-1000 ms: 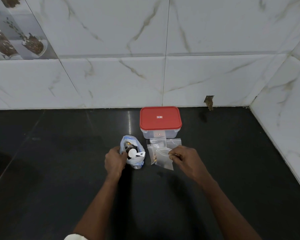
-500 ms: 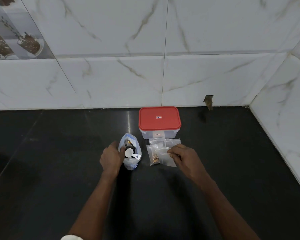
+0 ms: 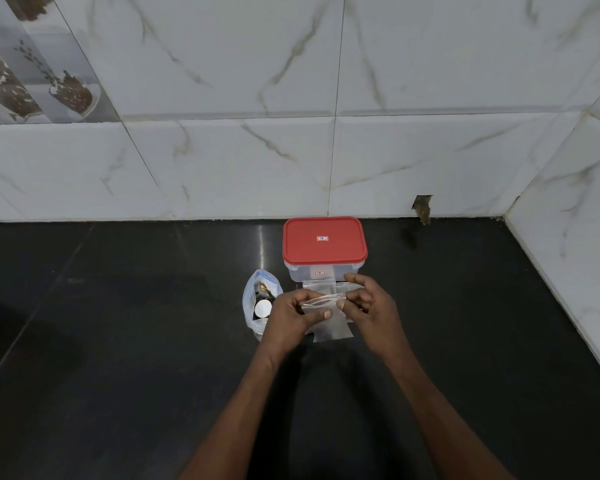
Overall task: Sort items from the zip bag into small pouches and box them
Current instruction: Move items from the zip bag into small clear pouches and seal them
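Observation:
A small clear pouch [image 3: 329,327] is held up between both hands just in front of the box. My left hand [image 3: 291,317] pinches its top left edge and my right hand [image 3: 371,306] pinches its top right edge. More clear pouches [image 3: 319,284] lie flat on the counter behind it, partly hidden by my hands. The open zip bag [image 3: 253,306], bluish and translucent, stands left of my left hand with a dark bottle and a white round piece inside. The clear box with a red lid [image 3: 324,240] sits shut near the wall.
The black counter [image 3: 118,341] runs left and toward me. White marble-look tiled walls close the back and right side, meeting at a corner [image 3: 506,216]. A small chipped hole [image 3: 422,207] marks the back wall base.
My left hand let go of the zip bag and moved right to the pouch. My right hand lifted one pouch off the pile, and both hands now hold its top.

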A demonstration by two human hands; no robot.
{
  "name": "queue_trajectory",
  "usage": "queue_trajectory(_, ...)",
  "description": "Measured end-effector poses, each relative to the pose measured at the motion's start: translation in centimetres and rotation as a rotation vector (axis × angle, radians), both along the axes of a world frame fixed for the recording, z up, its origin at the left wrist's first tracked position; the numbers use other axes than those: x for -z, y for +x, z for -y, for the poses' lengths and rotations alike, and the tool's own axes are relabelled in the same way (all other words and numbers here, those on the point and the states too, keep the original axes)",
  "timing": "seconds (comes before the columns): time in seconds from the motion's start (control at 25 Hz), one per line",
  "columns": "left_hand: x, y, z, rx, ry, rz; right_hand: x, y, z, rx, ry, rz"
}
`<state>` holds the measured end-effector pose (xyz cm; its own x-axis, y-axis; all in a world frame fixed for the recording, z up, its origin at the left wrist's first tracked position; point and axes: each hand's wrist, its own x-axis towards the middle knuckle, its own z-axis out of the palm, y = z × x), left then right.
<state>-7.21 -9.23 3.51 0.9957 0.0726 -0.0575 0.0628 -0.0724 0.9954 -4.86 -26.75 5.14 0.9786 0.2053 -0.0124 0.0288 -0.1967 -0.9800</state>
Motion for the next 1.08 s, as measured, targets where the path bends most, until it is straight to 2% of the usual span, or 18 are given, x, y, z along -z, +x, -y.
queue_trajectory(0.08, -0.3, -0.1, 0.2, -0.077, -0.032, -0.030, 0.5, -0.1, 0.2, -0.051, 0.048, -0.110)
queue_trajectory(0.16, -0.5, -0.1, 0.2, -0.127, -0.122, -0.048, 1.5, -0.5, 0.5, -0.074, 0.051, -0.137)
queue_trajectory(0.4, -0.6, -0.1, 0.4, -0.199, -0.309, -0.115, 2.2, -2.2, 0.5, 0.022, 0.228, -0.291)
queue_trajectory(0.6, -0.3, -0.5, 0.3, -0.078, -0.156, -0.158, 1.3, -1.5, 0.2, 0.069, 0.240, -0.178)
queue_trajectory(0.72, -0.7, -1.2, 0.6, -0.079, -0.203, -0.171, 0.5, -1.0, -0.2, 0.043, 0.187, -0.119)
queue_trajectory(0.84, -0.9, -1.9, 0.4, -0.172, -0.296, -0.222, 0.2, -1.0, -0.3, 0.057, 0.187, -0.158)
queue_trajectory(1.08, -1.3, -2.1, 0.8, -0.184, -0.341, -0.229, -0.4, -1.4, -1.1, -0.025, 0.113, -0.167)
